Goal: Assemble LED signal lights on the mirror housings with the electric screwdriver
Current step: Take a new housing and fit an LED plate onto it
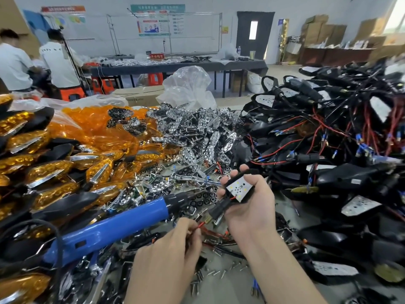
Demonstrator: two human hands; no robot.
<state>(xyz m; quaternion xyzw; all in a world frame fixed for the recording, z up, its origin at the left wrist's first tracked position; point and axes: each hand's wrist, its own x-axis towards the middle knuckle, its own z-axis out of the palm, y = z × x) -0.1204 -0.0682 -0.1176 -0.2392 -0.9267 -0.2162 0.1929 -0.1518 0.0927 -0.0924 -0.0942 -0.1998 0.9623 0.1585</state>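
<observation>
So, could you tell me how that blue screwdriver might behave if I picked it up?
The screwdriver looks rigid and probably hefty, given its thick barrel. Its black cord would likely drag behind. Resting on loose parts, it may shift or roll when nudged.

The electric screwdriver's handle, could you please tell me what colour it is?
The electric screwdriver has a bright blue handle, clearest in the head view.

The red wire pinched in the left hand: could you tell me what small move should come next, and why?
Probably pull the red wire taut and out of the way: the left hand pinches it below the housing, which the right hand holds with its LED board facing up, and the blue screwdriver lies unheld alongside.
</observation>
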